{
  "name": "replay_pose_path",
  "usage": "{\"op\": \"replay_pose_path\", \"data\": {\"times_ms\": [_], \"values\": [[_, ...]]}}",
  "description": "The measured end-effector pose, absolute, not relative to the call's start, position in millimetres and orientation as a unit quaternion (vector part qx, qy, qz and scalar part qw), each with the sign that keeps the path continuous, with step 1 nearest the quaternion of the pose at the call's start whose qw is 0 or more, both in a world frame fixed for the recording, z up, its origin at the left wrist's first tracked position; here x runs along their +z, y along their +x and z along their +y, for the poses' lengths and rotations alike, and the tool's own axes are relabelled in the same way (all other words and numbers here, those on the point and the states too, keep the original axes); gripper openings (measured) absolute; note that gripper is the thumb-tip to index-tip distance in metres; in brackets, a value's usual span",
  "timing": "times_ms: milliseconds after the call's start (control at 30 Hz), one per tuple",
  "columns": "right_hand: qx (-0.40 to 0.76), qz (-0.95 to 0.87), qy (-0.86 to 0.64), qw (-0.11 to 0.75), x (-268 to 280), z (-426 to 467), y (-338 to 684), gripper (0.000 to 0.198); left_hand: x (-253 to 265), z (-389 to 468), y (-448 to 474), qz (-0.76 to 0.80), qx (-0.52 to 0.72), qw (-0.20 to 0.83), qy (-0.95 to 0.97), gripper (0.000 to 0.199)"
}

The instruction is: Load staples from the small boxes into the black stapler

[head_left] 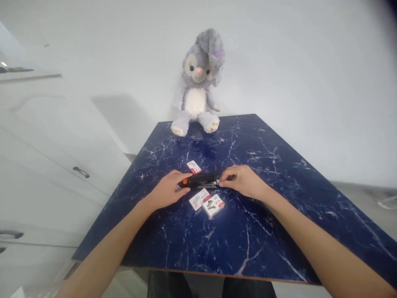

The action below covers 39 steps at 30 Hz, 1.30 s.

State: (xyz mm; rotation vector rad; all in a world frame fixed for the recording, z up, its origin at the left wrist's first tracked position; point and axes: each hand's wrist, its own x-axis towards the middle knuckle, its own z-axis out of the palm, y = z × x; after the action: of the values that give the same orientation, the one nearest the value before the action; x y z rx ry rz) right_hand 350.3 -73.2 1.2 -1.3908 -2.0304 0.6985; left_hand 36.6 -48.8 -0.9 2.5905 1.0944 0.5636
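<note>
Left hand [167,190] clasped round the orange-tipped end of a black plastic stapler [200,180]; right hand [243,181] pinched at its opposite metal end. Lay flat on the dark blue marble-patterned desk [248,240], long axis running left to right between both hands, each equally near. Just nearer than the stapler, two small white-and-red cardboard staple boxes [207,202]; a third [194,167] just beyond it. Farther beyond, at the desk's far edge, sat a grey plush rabbit [200,82].

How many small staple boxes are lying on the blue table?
3: one staple box beyond the stapler, two nearer ones side by side, left and right. Hands may hide more.
</note>
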Motion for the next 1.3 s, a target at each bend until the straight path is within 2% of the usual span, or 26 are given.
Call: {"op": "replay_pose_path", "data": {"times_ms": [267, 700, 900, 1300], "values": [[0.395, -0.706, -0.511, 0.291, -6.4, -67.4, 355.7, 0.027, 1.9, -50.1, 37.8, 0.371, 0.19, 0.131, 0.9, 0.045], [0.253, -0.791, -0.491, 0.263, 6.0, -74.5, 348.2, 0.015, 2.3, -50.8, 37.3, 0.378, 0.193, 0.139, 0.895, 0.046], [0.387, -0.704, -0.515, 0.298, -8.2, -67.2, 351.8, 0.027, 2.3, -49.9, 37.9, 0.377, 0.191, 0.142, 0.895, 0.046], [0.425, -0.69, -0.496, 0.312, -6.4, -67.2, 352.1, 0.029, 4.8, -51.3, 38.0, 0.379, 0.185, 0.142, 0.895, 0.046]]}}
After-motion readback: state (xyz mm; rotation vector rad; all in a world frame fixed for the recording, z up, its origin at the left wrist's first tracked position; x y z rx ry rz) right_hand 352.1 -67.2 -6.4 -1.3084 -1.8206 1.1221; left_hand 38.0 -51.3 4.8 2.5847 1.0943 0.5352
